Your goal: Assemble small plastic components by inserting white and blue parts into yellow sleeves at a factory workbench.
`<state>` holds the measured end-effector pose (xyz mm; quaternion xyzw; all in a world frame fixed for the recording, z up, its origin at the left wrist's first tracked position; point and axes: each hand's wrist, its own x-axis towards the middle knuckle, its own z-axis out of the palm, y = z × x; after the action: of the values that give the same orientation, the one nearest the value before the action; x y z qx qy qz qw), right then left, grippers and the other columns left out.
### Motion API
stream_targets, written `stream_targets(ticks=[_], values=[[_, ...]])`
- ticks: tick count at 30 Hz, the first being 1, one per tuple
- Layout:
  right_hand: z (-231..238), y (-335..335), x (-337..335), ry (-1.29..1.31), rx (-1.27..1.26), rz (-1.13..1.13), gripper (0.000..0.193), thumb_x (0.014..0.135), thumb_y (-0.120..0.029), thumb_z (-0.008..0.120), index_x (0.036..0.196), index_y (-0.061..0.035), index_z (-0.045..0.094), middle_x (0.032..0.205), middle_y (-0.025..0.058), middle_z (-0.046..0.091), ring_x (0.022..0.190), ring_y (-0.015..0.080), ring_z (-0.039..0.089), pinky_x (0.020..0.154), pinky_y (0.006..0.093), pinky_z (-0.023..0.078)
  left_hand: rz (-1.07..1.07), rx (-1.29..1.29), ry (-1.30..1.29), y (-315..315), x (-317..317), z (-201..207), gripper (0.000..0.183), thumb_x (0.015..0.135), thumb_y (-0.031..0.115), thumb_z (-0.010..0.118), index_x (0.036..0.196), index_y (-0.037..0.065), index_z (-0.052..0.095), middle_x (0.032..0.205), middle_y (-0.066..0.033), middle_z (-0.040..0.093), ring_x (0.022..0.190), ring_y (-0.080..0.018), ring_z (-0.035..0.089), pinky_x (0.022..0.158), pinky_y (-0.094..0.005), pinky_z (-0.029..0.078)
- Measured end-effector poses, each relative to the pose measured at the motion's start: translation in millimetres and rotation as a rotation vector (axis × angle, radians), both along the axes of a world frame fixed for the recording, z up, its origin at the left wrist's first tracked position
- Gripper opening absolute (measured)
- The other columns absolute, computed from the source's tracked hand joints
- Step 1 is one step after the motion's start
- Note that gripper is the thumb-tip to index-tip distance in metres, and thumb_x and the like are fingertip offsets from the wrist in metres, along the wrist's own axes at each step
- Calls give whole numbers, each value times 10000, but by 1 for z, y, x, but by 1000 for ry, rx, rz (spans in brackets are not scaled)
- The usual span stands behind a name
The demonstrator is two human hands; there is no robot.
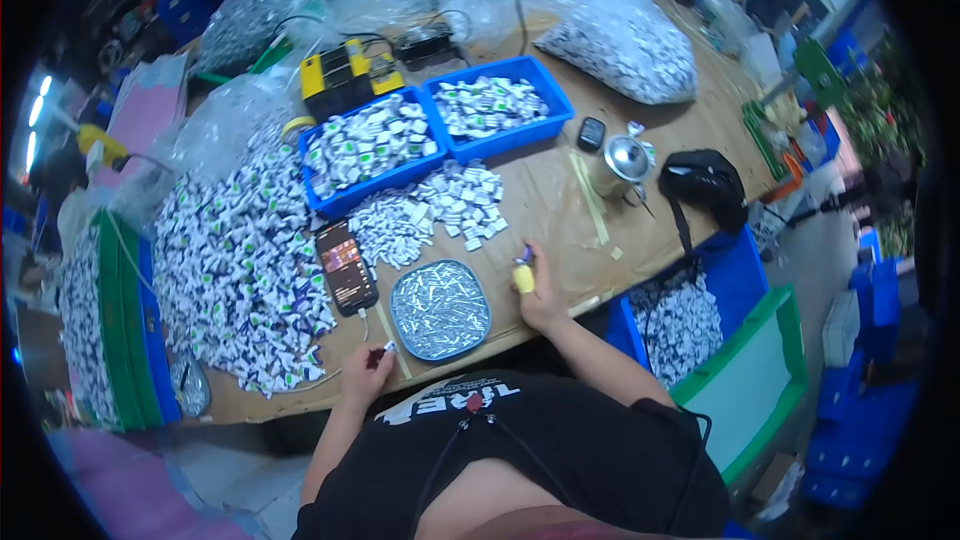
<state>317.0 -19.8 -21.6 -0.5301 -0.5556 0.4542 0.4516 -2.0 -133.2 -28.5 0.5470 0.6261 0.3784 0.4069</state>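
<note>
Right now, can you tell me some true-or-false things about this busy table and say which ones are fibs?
1. The right hand holds a yellow-handled tool. True.
2. The phone lies to the right of the square tray. False: it lies to the left.
3. The left hand holds a small pale piece. True.
4. The metal pot is tipped on its side. False: it stands upright.
5. Two blue bins sit side by side. True.
</note>
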Motion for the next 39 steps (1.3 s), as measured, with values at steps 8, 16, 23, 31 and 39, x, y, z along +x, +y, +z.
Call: stream_targets(ticks=[8, 16, 23, 31, 39], values=[[-7, 1, -11, -214, 341, -25, 515, 873, -55, 498, 1362, -19, 341, 1210, 224, 463, 1085, 350, 485, 943, 374, 382, -168, 134, 203, 11, 5, -3, 189, 815, 154, 702, 904, 13, 613, 630, -58, 573, 546, -140, 548, 528, -268, 446], [-6, -1, -11, -222, 402, -73, 551, 817, -23, 511, 1347, -25, 364, 1140, 214, 480, 1008, 373, 489, 886, 402, 396, -152, 194, 214, 3, -6, -35, 194, 848, 176, 659, 846, 7, 564, 617, -61, 532, 522, -147, 508, 500, -283, 414], [3, -6, -12, -217, 341, 14, 514, 861, -71, 502, 1351, -38, 348, 1182, 208, 470, 1050, 380, 486, 916, 401, 389, -122, 165, 199, 2, -7, -38, 193, 882, 175, 616, 866, -6, 551, 617, -49, 531, 515, -117, 490, 481, -275, 395], [-6, -4, -12, -236, 401, 0, 498, 885, -108, 499, 1357, -69, 349, 1146, 189, 495, 1025, 368, 517, 874, 393, 409, -140, 228, 215, 6, 3, -27, 191, 898, 165, 592, 823, 3, 522, 623, -41, 489, 532, -123, 455, 485, -271, 368], [3, -4, -8, -257, 319, 79, 518, 884, -139, 506, 1363, -68, 323, 1210, 214, 465, 1062, 411, 501, 890, 430, 410, -133, 221, 222, 6, 1, -34, 155, 889, 140, 596, 857, -3, 546, 640, -55, 493, 542, -135, 454, 497, -277, 368]])
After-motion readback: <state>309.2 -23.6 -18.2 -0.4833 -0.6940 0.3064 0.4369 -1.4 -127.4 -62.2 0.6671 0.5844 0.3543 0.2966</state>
